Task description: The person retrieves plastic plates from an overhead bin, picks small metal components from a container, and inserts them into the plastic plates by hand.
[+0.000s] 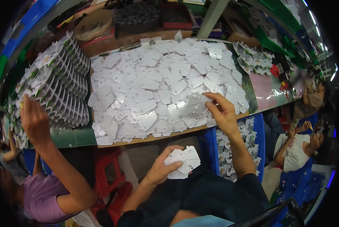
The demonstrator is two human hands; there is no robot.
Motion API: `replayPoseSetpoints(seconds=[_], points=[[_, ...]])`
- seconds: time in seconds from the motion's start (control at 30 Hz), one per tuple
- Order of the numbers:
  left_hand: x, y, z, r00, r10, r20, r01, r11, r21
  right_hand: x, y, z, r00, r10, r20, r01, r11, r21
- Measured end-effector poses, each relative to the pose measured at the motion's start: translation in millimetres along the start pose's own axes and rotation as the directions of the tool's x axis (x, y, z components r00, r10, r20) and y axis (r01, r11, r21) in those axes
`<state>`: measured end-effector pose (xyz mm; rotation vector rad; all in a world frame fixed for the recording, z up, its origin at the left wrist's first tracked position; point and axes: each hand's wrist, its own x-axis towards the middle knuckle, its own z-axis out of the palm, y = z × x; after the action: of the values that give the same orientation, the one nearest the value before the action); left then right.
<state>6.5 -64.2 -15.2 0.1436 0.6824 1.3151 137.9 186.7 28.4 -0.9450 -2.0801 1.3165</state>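
Observation:
A broad layer of white plastic plates (139, 79), each with small holes and notched edges, covers the board in front of me. Close to my body, my left hand (164, 166) grips a small stack of white plates (190, 158), its thumb pressed on top. Over the right part of the layer, my right hand (222, 111) pinches one white plate (196, 104) by its edge between thumb and fingers. That plate is tilted and slightly blurred.
On the left stand tall stacked rows of white parts (60, 83), where a co-worker's hand (35, 119) reaches in. A blue crate (259, 138) of small parts sits by my right forearm. Round trays (94, 25) line the back. A red stool (108, 170) is below the table.

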Motion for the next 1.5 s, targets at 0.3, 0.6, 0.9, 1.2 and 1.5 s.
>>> replayPoseSetpoints(seconds=[0.3, 0.6, 0.9, 1.2, 1.5], points=[[-7, -8, -8, 0.996, 0.047, 0.082, -0.052, 0.997, 0.055, 80, -7, 54, 0.905, -0.345, 0.249, 0.378, 0.920, -0.100], [-16, 1, -10, 0.996, 0.041, 0.081, -0.038, 0.999, -0.030, 130, -30, 103, 0.783, -0.319, 0.534, 0.573, 0.704, -0.420], [-19, 16, -13, 0.987, 0.134, 0.093, -0.127, 0.989, -0.076, 64, -53, 61, 0.777, 0.038, 0.629, 0.071, 0.987, -0.147], [-1, 21, -5, 0.973, 0.199, -0.114, -0.192, 0.979, 0.074, -16, -42, 48, 0.727, 0.097, 0.680, -0.172, 0.984, 0.043], [-9, 13, -17, 0.980, 0.195, -0.037, -0.197, 0.980, -0.037, 43, -15, 62, 0.906, 0.013, 0.424, -0.010, 1.000, -0.009]])
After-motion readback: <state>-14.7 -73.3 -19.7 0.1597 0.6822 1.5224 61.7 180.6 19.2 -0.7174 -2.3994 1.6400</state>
